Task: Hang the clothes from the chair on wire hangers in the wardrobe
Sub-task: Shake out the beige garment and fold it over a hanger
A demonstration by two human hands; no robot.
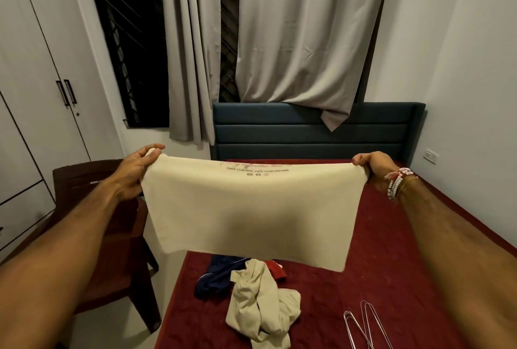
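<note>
Over a bed (391, 264) with a dark red quilted cover, both arms reach forward into a small white-walled bedroom. At twelve o'clock a dark blue padded headboard (307, 130) stands against the wall, and above it grey curtains (302, 35) hang partly open across a dark window (128, 49) with a diagonal grille. At nine to ten o'clock stands a white wardrobe (36, 69), its doors closed, with two black handles side by side. A dark brown plastic chair (123, 250) sits at seven to eight o'clock, just beside the bed's left edge.

A cream T-shirt (251, 214) is held up in the air between the hands, above the bed. It is plain and pale, with a faint reddish print and a line of small dark lettering near its top edge; the words are too blurred to read. Its long axis runs from nine o'clock to three o'clock, the top edge stretched taut and the rest hanging down toward the viewer.

The left hand (137, 175) pinches the shirt's upper left corner; the right hand (375, 164), with beaded bracelets (397, 183) at the wrist, pinches the upper right corner.

On the bed at six o'clock lie a crumpled beige garment (263, 304), a navy garment (215, 276) and a bit of red cloth (275, 267). Wire hangers (363, 326) lie at five o'clock.
</note>
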